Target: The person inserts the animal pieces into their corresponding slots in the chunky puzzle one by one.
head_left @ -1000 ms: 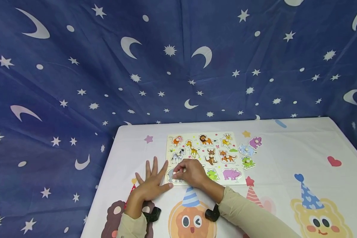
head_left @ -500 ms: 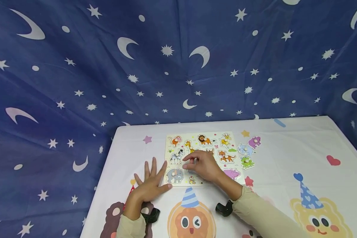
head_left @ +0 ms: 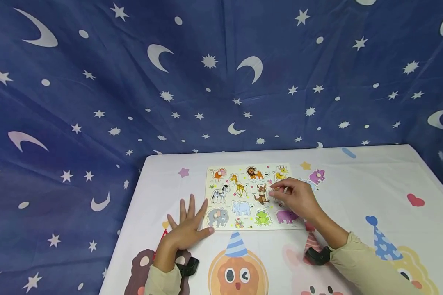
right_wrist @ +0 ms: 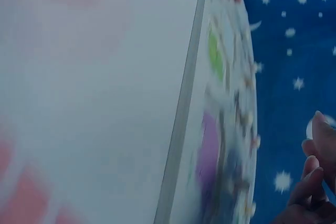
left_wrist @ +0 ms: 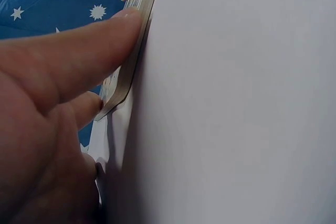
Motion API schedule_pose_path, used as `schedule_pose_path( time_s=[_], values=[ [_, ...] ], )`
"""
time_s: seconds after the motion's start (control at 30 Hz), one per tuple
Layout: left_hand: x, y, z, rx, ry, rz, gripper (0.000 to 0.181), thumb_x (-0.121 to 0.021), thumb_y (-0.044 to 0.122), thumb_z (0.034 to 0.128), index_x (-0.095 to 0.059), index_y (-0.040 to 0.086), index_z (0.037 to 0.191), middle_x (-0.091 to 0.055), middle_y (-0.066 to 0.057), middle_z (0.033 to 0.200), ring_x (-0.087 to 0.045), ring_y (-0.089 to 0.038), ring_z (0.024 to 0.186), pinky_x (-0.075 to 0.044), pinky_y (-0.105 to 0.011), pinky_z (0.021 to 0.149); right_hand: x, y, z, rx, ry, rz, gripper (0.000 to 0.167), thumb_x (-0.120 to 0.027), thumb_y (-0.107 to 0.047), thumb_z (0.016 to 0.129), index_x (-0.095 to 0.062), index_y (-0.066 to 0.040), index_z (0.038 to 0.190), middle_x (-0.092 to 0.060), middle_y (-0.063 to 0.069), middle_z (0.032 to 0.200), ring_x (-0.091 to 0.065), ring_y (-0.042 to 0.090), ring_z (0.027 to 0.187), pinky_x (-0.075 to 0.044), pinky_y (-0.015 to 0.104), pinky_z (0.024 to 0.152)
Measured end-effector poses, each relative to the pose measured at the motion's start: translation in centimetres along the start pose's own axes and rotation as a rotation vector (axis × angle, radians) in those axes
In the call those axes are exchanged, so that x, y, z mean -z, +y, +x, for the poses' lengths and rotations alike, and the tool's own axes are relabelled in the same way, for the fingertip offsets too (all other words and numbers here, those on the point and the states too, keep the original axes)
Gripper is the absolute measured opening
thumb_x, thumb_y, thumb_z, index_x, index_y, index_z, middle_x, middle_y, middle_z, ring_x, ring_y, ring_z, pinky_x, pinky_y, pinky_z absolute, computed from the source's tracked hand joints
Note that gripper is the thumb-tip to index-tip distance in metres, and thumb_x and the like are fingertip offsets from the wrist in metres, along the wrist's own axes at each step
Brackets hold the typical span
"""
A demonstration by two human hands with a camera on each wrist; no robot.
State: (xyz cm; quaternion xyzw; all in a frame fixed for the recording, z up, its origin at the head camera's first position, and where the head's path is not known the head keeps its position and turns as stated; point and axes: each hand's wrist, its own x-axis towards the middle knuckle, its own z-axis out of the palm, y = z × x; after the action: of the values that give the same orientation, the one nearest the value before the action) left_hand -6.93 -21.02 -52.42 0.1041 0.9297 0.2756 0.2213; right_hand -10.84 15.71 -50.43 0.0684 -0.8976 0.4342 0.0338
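A wooden animal knob puzzle board point(head_left: 245, 223) lies on the table. My left hand point(head_left: 186, 233) is spread flat at its left edge; in the left wrist view the thumb point(left_wrist: 100, 45) touches the board's edge. The grey elephant piece point(head_left: 221, 217) sits in the lower left corner of the board. My right hand point(head_left: 299, 198) hovers over the board's right side, thumb and forefinger apart, with nothing between them. It hides the tiger and part of the purple hippo picture point(head_left: 285, 217). The blue rhino point(head_left: 242, 208) and green frog point(head_left: 263, 218) pictures show no knobs.
Right of the board lie a loose purple hippo piece point(head_left: 317, 176) and a blue rhino piece point(head_left: 313, 185), partly covered by my right hand. The white cloth point(head_left: 369, 184) bears printed cartoons. A blue star-patterned curtain point(head_left: 221, 102) hangs behind the table.
My right hand has left the elephant piece at the lower left and moved right across the board. It now covers the loose frog piece. The left hand stays in place.
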Motion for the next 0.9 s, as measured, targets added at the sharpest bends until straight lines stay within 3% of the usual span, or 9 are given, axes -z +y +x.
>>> schedule_pose_path(
  time_s=[0.37,0.63,0.9],
  values=[
    [0.0,0.2,0.0,0.008,0.007,-0.008,0.089,-0.065,0.053,0.0942,-0.015,0.032,0.165,0.022,-0.013,0.170,0.031,-0.045,0.151,0.029,-0.079,0.101,4.6,4.2,-1.2,-0.062,0.063,-0.161,0.025,-0.085,-0.025,0.084,-0.080,-0.010,0.105,-0.058,0.001,0.072,-0.048,0.015,0.065,-0.039,0.025,0.052],
    [0.1,0.0,0.1,0.008,-0.002,-0.008,0.089,-0.063,0.055,0.0947,-0.013,0.033,0.165,0.024,-0.012,0.169,0.033,-0.043,0.151,0.029,-0.079,0.101,5.9,6.4,-1.9,-0.043,0.104,-0.221,0.024,-0.085,-0.023,0.084,-0.079,-0.010,0.103,-0.060,0.000,0.074,-0.049,0.012,0.068,-0.040,0.025,0.056],
    [0.0,-0.1,0.2,0.014,-0.005,-0.008,0.089,-0.064,0.054,0.0946,-0.012,0.034,0.164,0.025,-0.011,0.169,0.033,-0.042,0.151,0.031,-0.078,0.101,6.5,7.6,-1.3,-0.054,0.109,-0.243,0.025,-0.086,-0.021,0.082,-0.079,-0.007,0.102,-0.060,0.002,0.074,-0.049,0.016,0.070,-0.039,0.024,0.057]
  ],
)
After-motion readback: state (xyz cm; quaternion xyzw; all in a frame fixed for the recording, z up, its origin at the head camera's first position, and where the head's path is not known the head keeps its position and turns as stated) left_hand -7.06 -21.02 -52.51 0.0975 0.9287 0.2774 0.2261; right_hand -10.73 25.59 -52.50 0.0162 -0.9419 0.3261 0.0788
